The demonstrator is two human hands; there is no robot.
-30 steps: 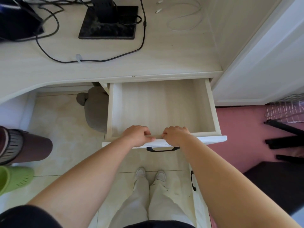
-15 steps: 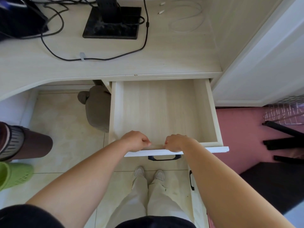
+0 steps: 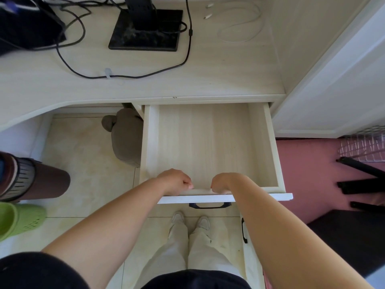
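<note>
Gripping the front panel of the drawer (image 3: 208, 142), your left hand (image 3: 175, 181) and right hand (image 3: 226, 183) sit near each other without touching, fingers curled over the panel's top edge just above the black handle (image 3: 210, 205). The drawer stands extended from under the desk (image 3: 218, 80), whose top carries a black monitor base (image 3: 145, 36) and cables (image 3: 189, 44).

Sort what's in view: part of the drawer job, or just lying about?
In the job: drawer, its front edge gripped by left hand and right hand; black drawer handle, untouched.

Lying about: monitor stand, black cable, white cable on the desk; green shoe; grey padded thing under the desk.
</note>
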